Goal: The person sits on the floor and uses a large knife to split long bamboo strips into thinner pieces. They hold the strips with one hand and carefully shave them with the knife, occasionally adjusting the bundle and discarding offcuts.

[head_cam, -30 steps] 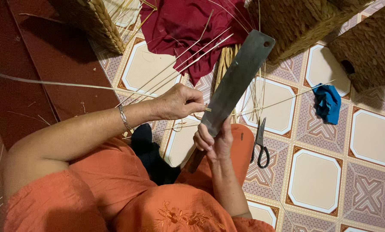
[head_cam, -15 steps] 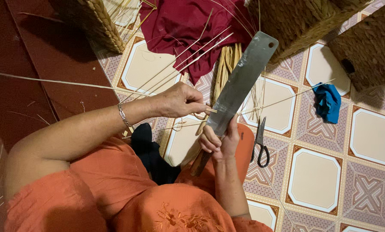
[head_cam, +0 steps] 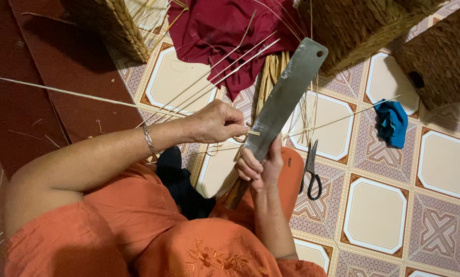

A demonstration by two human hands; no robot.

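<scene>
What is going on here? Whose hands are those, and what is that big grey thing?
You are looking down through a camera worn on a person's head, so these are that person's own two hands. The right hand holds a long flat grey blade by its handle, pointing up. The left hand pinches a thin pale strip against the blade. On the tiled floor lie black scissors, a blue cloth, a dark red cloth and woven baskets.
</scene>
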